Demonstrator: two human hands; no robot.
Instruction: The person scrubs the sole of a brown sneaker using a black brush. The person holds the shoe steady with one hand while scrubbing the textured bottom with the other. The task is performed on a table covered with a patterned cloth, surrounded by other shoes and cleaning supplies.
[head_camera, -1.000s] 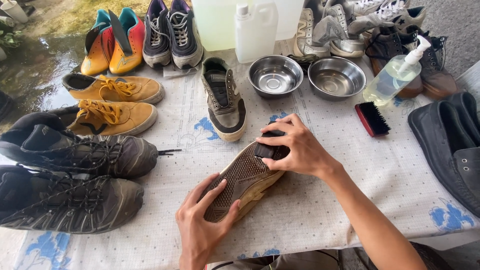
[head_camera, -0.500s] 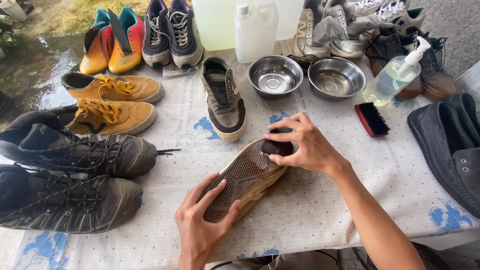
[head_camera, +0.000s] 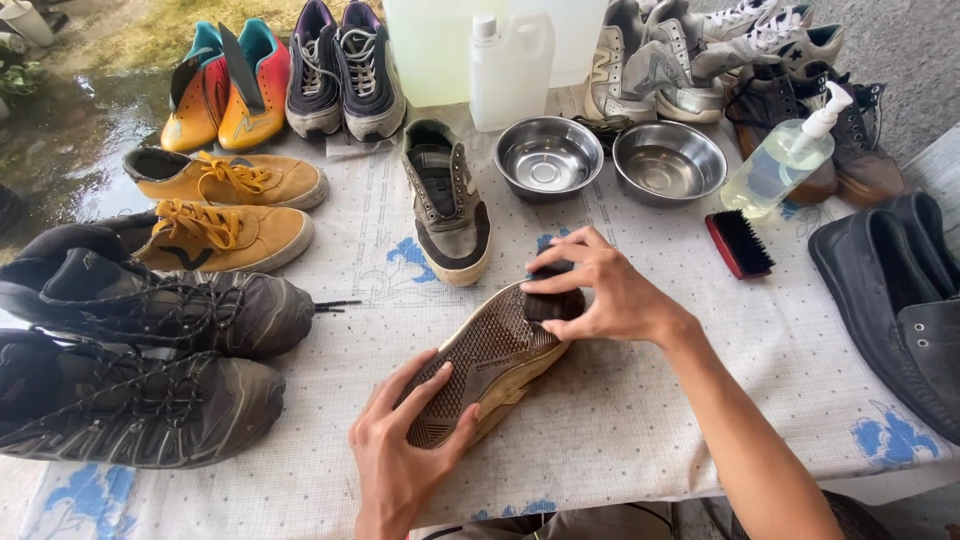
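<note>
Your left hand (head_camera: 405, 455) pins the overturned shoe (head_camera: 490, 360) at lower centre while your right hand (head_camera: 600, 295) grips a dark brush (head_camera: 553, 300); pressing hard could skid the shoe off the surface (head_camera: 640, 420).

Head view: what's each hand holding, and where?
Left hand grips the upturned shoe at its heel end; right hand pinches a small dark brush against the sole's toe end.

Shoe sole (head_camera: 487, 360): brown, fine grid tread, cream edge
Small brush (head_camera: 553, 303): black
Tablecloth (head_camera: 640, 400): white, dotted, blue flower prints
Suede shoes (head_camera: 225, 205): mustard yellow, matching laces
Hiking shoes (head_camera: 150, 350): dark grey-black
Football boots (head_camera: 220, 85): orange, red, teal
Bowls (head_camera: 610, 160): shiny silver
Bristle brush (head_camera: 738, 243): red back, black bristles
</note>
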